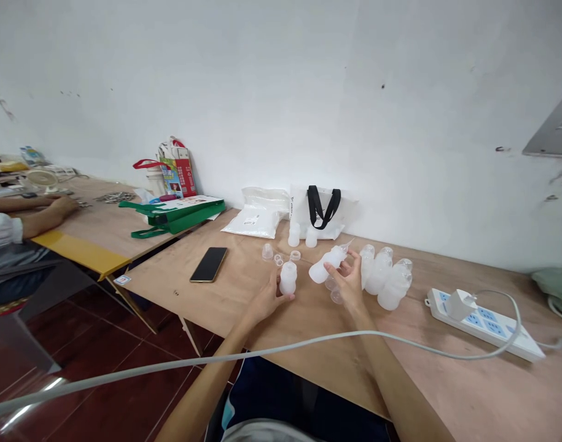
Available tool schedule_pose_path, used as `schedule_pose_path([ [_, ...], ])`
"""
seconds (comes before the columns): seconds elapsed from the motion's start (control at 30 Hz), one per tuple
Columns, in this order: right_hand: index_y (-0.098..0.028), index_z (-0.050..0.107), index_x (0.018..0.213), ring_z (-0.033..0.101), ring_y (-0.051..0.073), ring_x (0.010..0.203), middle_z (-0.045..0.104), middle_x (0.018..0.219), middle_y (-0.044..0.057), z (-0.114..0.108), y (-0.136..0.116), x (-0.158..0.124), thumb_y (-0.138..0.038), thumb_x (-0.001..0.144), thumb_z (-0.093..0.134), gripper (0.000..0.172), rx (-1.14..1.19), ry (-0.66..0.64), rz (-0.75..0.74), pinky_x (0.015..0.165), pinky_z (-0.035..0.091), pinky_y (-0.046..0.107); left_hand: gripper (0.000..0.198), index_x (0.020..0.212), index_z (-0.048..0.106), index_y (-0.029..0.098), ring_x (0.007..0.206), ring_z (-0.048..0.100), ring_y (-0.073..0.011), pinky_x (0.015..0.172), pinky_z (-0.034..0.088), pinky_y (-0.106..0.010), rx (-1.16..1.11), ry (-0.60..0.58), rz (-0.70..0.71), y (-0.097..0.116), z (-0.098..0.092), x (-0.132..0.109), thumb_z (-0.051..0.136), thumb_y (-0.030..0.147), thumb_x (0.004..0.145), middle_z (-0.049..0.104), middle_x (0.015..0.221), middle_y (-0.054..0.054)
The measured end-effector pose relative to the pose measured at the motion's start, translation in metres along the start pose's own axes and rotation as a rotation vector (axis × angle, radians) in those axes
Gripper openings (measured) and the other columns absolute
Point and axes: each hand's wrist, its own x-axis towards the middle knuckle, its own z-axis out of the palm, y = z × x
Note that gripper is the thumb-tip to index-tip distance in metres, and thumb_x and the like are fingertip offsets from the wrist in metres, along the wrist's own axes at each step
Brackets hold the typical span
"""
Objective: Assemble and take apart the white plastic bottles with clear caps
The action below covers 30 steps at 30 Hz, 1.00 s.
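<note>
My left hand [268,301] is closed around an uncapped, translucent white plastic bottle [288,277] standing upright on the wooden table [244,307]. In my right hand [349,285] is a second white bottle [323,267], held tilted, with a clear pointed piece [345,245] at its upper end. Clear round caps [336,296] lie partly hidden below that hand. Just right of it stand several similar bottles with clear domed caps [389,288]. A clear cap [267,252] and small clear rings [295,255] sit behind my left hand. Two more white bottles [294,234] are further back.
A phone [209,264] lies at left. Against the wall are a white plastic packet [257,215] and a bag with black handles [323,209]. A power strip [486,322] is at right; its cable [308,341] crosses before my arms. Another person's hands [62,205] are far left.
</note>
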Motion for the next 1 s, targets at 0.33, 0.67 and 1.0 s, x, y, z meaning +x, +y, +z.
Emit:
schedule_pose_path([
  [0.33, -0.031, 0.036, 0.133, 0.070, 0.024, 0.110, 0.071, 0.120, 0.009, 0.006, -0.025, -0.042, -0.042, 0.077, 0.083, 0.075, 0.116, -0.031, 0.034, 0.097, 0.057, 0.046, 0.039, 0.111, 0.065, 0.023, 0.089, 0.067, -0.0218, 0.078, 0.051, -0.032, -0.086, -0.172, 0.019, 0.071, -0.029, -0.028, 0.058, 0.056, 0.092, 0.072, 0.099, -0.004],
  [0.67, -0.032, 0.047, 0.114, 0.069, 0.027, 0.112, 0.068, 0.123, 0.006, -0.008, -0.022, -0.089, -0.044, 0.079, 0.081, 0.050, 0.183, 0.000, 0.116, 0.088, 0.063, 0.047, 0.045, 0.121, 0.058, 0.024, 0.088, 0.057, -0.0182, 0.075, 0.046, -0.027, -0.184, -0.334, 0.080, 0.081, -0.004, -0.034, 0.065, 0.055, 0.090, 0.062, 0.100, -0.002],
  [1.0, -0.028, 0.056, 0.112, 0.073, 0.021, 0.083, 0.074, 0.098, 0.003, -0.028, -0.057, -0.081, -0.044, 0.073, 0.087, 0.052, 0.038, -0.222, 0.181, 0.070, 0.064, 0.034, 0.043, 0.101, 0.060, 0.018, 0.068, 0.045, -0.0112, 0.058, 0.037, -0.023, -0.229, -0.369, -0.015, 0.085, -0.026, -0.030, 0.062, 0.059, 0.091, 0.050, 0.082, 0.002],
])
